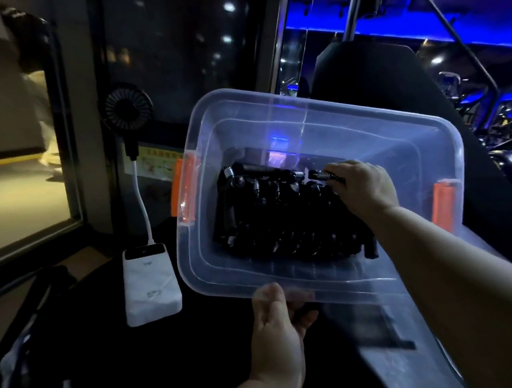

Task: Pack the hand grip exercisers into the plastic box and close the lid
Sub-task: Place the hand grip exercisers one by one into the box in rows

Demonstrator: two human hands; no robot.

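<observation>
Exercisers [282, 222]: black pile, uncountable.
Box [303, 110]: one; two orange latches [183, 191].
Left hand [275, 322]: you're gripping its rim.
Right hand [364, 187]: you're pinching one exerciser [327, 175].

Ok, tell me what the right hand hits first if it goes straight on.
Probably the packed hand grip exercisers: the right hand, holding one, points left across the pile in the plastic box. Depth is unclear; it may skim above them.

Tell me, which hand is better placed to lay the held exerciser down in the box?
The right hand. It is inside the plastic box and grips an exerciser at the black pile of the others. The left hand is busy holding the box's near rim.
</observation>
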